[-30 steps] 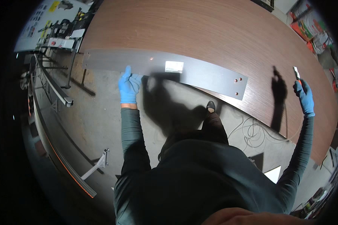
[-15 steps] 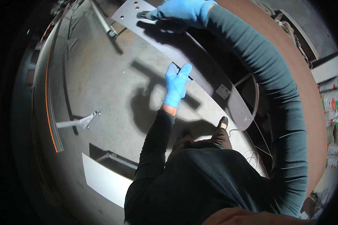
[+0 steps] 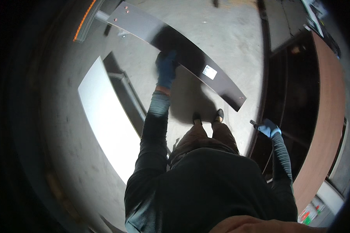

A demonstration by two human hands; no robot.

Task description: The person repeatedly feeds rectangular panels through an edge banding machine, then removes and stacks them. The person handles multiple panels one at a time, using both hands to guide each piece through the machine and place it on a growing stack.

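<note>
A long dark panel point(image 3: 182, 50) with a small white label and copper-coloured dots near its ends stretches out over the concrete floor in front of me. My left hand point(image 3: 166, 69), in a blue glove, grips the panel's near edge around its middle. My right hand point(image 3: 267, 128), also in a blue glove, hangs low at my right side and holds a small dark tool point(image 3: 254, 124). My two shoes point(image 3: 208, 115) stand on the floor just below the panel.
A white board point(image 3: 109, 124) lies on the floor at my left beside a dark metal frame point(image 3: 126, 95). A large brown wooden tabletop point(image 3: 328, 116) with a dark space beneath it curves along my right. The concrete floor point(image 3: 229, 35) extends ahead.
I have turned away from the wooden table toward the floor. My left hand has taken over the panel and carries it alone, while my right hand has dropped to my side with the tool.
</note>
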